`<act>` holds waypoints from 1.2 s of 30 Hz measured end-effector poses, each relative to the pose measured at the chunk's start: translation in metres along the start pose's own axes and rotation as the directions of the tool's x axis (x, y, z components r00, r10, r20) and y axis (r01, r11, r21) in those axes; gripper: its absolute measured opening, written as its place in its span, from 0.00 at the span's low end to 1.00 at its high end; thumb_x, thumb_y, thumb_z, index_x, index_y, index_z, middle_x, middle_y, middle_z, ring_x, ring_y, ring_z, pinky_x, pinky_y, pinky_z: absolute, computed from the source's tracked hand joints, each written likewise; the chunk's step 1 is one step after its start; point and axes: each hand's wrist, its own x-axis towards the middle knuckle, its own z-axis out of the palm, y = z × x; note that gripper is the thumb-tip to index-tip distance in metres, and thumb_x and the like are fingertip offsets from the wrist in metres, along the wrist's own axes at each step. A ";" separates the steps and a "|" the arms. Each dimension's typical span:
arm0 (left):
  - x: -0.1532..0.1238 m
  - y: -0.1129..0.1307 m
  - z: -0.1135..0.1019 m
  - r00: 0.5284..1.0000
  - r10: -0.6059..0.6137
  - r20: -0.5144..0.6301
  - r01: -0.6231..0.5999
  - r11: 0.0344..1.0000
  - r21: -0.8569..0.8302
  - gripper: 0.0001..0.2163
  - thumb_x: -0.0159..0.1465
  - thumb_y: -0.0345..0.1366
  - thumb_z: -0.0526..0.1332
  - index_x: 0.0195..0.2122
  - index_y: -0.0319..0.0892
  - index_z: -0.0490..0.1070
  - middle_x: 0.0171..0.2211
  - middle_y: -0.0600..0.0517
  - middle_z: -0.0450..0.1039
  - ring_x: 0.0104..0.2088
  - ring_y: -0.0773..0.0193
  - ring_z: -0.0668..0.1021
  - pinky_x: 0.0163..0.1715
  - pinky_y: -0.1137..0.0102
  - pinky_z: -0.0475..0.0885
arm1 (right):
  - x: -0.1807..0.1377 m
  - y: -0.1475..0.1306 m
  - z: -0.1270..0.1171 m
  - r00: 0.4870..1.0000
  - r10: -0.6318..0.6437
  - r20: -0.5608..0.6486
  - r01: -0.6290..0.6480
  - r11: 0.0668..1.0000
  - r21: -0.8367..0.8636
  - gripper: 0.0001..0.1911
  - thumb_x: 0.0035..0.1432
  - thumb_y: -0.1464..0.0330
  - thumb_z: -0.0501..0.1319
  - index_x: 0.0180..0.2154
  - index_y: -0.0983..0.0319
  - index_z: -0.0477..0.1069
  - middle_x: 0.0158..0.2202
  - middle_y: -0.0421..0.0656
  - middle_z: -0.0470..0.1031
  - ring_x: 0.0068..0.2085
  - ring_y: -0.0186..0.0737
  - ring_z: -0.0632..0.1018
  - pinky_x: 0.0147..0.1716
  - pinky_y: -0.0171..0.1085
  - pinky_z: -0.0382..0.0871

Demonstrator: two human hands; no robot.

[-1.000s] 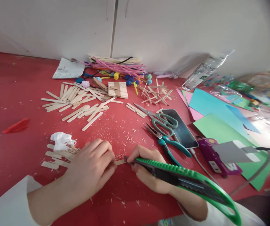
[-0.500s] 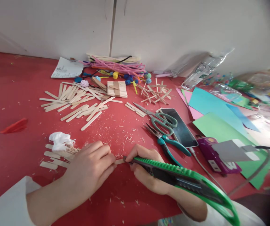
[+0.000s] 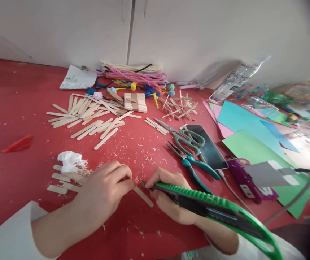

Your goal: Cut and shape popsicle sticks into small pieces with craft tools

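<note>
My left hand (image 3: 104, 195) is closed over one end of a wooden craft stick (image 3: 144, 196), its fingertips pressed on that end. The stick's other end sticks out toward the lower right over the red table. In my right hand (image 3: 171, 196) is a green and black utility knife (image 3: 211, 202), gripped close to its blade. The knife's short dark blade points left, near the stick but apart from it. Fine wood shavings (image 3: 141, 159) are scattered around both hands. Beside my left wrist lie several cut sticks (image 3: 68, 186) and a crumpled white tissue (image 3: 69, 160).
Behind the hands are a pile of craft sticks (image 3: 90, 112) and pipe cleaners (image 3: 135, 76). To the right lie scissors (image 3: 188, 141), pliers (image 3: 198, 168), a phone (image 3: 211, 155) with a cable, a purple box (image 3: 252, 180) and coloured paper (image 3: 252, 144). A white wall rises behind.
The craft stick has swung so its free end points down to the right, clear of the blade. My left fingers have shifted slightly; the knife has barely moved.
</note>
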 end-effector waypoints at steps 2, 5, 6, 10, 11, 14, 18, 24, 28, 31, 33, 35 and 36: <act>0.001 0.001 -0.003 1.000 -0.015 0.009 0.015 1.000 0.025 0.16 0.65 0.23 0.47 0.30 0.41 0.73 0.30 0.51 0.70 0.30 0.65 0.68 0.28 0.70 0.65 | -0.001 0.001 0.001 1.000 0.001 -0.011 -0.001 1.000 0.005 0.06 0.46 0.74 0.52 0.28 0.59 0.63 0.16 0.32 0.63 0.15 0.27 0.61 0.14 0.28 0.55; 0.002 0.007 -0.009 0.999 -0.010 0.037 0.008 0.998 0.057 0.15 0.66 0.26 0.48 0.30 0.40 0.73 0.29 0.50 0.71 0.30 0.65 0.70 0.30 0.70 0.68 | -0.001 0.001 0.000 1.000 0.021 0.003 -0.021 1.000 0.004 0.07 0.46 0.75 0.52 0.28 0.59 0.64 0.16 0.33 0.65 0.15 0.28 0.62 0.15 0.28 0.56; 0.001 0.009 -0.011 0.999 0.011 0.036 -0.013 0.998 0.062 0.14 0.66 0.27 0.49 0.31 0.41 0.73 0.29 0.50 0.71 0.31 0.64 0.72 0.32 0.69 0.69 | -0.001 0.001 -0.001 1.000 0.019 0.002 -0.019 1.000 0.004 0.07 0.46 0.75 0.52 0.29 0.59 0.64 0.16 0.33 0.65 0.15 0.28 0.63 0.14 0.28 0.56; -0.004 0.017 -0.014 0.996 0.073 0.046 -0.077 0.993 0.085 0.11 0.66 0.35 0.52 0.33 0.42 0.74 0.32 0.48 0.75 0.34 0.60 0.75 0.33 0.65 0.73 | 0.001 -0.005 -0.004 0.999 0.011 0.035 -0.011 1.000 -0.003 0.06 0.46 0.74 0.52 0.29 0.59 0.63 0.15 0.32 0.64 0.15 0.28 0.62 0.14 0.28 0.56; -0.005 0.017 -0.014 0.995 0.071 0.072 -0.077 0.993 0.094 0.11 0.66 0.38 0.53 0.35 0.41 0.74 0.34 0.47 0.75 0.35 0.58 0.76 0.33 0.64 0.73 | 0.002 -0.006 -0.005 0.999 0.012 0.050 -0.012 1.000 -0.004 0.06 0.46 0.74 0.52 0.28 0.59 0.63 0.15 0.32 0.64 0.15 0.28 0.62 0.14 0.28 0.56; -0.008 0.017 -0.013 0.985 0.059 0.161 -0.079 0.989 0.123 0.17 0.63 0.48 0.56 0.42 0.41 0.73 0.41 0.44 0.75 0.40 0.54 0.76 0.37 0.62 0.74 | 0.003 -0.008 -0.006 0.998 -0.003 0.064 0.003 1.000 0.004 0.06 0.46 0.75 0.52 0.28 0.59 0.62 0.17 0.33 0.66 0.16 0.28 0.64 0.15 0.28 0.58; -0.008 0.016 -0.012 0.971 0.071 0.230 -0.094 0.991 0.091 0.29 0.57 0.59 0.57 0.50 0.41 0.70 0.48 0.39 0.70 0.47 0.45 0.73 0.42 0.54 0.72 | 0.000 -0.003 -0.005 0.999 -0.023 0.034 0.022 1.000 0.018 0.08 0.47 0.76 0.51 0.29 0.59 0.63 0.20 0.35 0.69 0.18 0.29 0.68 0.18 0.28 0.62; -0.010 0.015 -0.011 0.964 0.088 0.253 -0.099 0.995 0.031 0.34 0.53 0.62 0.57 0.54 0.42 0.68 0.50 0.37 0.67 0.51 0.40 0.70 0.46 0.50 0.69 | -0.003 0.001 -0.004 1.000 0.009 0.022 -0.010 1.000 0.027 0.09 0.46 0.77 0.51 0.30 0.59 0.64 0.19 0.34 0.71 0.18 0.29 0.69 0.18 0.28 0.62; -0.009 0.015 -0.012 0.946 0.105 0.308 -0.123 0.992 0.042 0.38 0.50 0.65 0.57 0.55 0.43 0.67 0.52 0.34 0.64 0.51 0.37 0.69 0.44 0.47 0.70 | -0.002 0.000 -0.004 1.000 0.001 0.026 -0.002 1.000 0.020 0.09 0.46 0.77 0.51 0.29 0.60 0.64 0.19 0.34 0.69 0.18 0.28 0.68 0.18 0.28 0.62; -0.007 0.015 -0.014 0.921 0.085 0.379 -0.103 0.994 0.027 0.41 0.48 0.65 0.58 0.57 0.44 0.65 0.54 0.34 0.63 0.53 0.36 0.68 0.45 0.47 0.70 | -0.001 -0.001 -0.005 0.999 -0.020 0.036 0.020 1.000 0.001 0.07 0.46 0.76 0.52 0.28 0.60 0.64 0.19 0.34 0.67 0.17 0.28 0.67 0.17 0.28 0.61; -0.005 0.016 -0.015 0.911 0.060 0.409 -0.065 0.998 0.000 0.40 0.48 0.65 0.58 0.57 0.45 0.65 0.55 0.35 0.62 0.54 0.37 0.67 0.47 0.47 0.68 | 0.000 -0.001 -0.005 0.999 -0.025 0.039 0.026 1.000 -0.014 0.06 0.46 0.76 0.52 0.28 0.60 0.63 0.18 0.34 0.66 0.17 0.28 0.66 0.17 0.28 0.60; -0.003 0.016 -0.017 0.905 0.037 0.424 -0.033 0.999 -0.018 0.39 0.48 0.65 0.58 0.57 0.46 0.66 0.56 0.36 0.62 0.55 0.37 0.66 0.48 0.47 0.67 | 0.000 -0.001 -0.005 0.999 -0.022 0.043 0.023 0.999 -0.024 0.06 0.47 0.75 0.52 0.28 0.60 0.63 0.18 0.34 0.66 0.17 0.28 0.66 0.17 0.28 0.60; -0.003 0.016 -0.017 0.901 0.032 0.432 -0.027 0.999 -0.018 0.39 0.49 0.65 0.58 0.57 0.46 0.66 0.56 0.37 0.62 0.55 0.38 0.66 0.49 0.47 0.67 | 0.000 -0.001 -0.006 0.999 -0.020 0.044 0.022 0.999 -0.029 0.06 0.47 0.75 0.52 0.28 0.60 0.63 0.19 0.34 0.66 0.17 0.28 0.65 0.17 0.28 0.60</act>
